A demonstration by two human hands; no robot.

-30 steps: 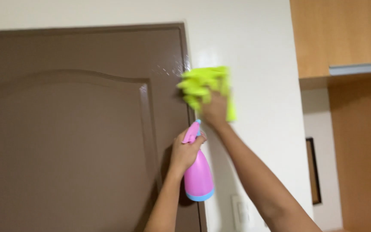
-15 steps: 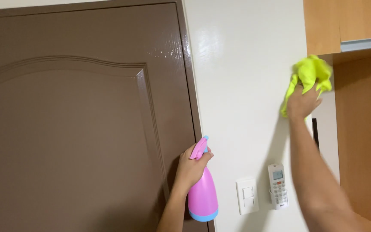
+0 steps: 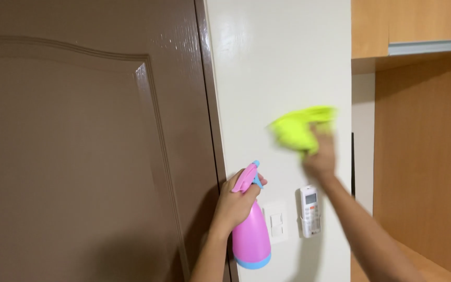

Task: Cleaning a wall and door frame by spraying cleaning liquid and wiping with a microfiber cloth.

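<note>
Down from the frame's upper right to its centre comes the right hand [image 3: 320, 156], gripping a yellow-green cloth [image 3: 299, 128] against the white wall [image 3: 277, 62].
Overlapping strokes, clear of the wall-mounted remote [image 3: 309, 211], would wipe best; lower centre, the left hand [image 3: 236, 201] clasps the pink spray bottle [image 3: 250, 230].

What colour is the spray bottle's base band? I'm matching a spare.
Light blue, under a pink body; the spray bottle in the left hand shows in the head view.

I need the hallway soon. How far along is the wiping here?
Done: the door looks glossy. In hand: the right hand presses a yellow cloth to the white wall; the left hand holds a pink spray bottle. Left: wall below, by the switch and remote.
</note>
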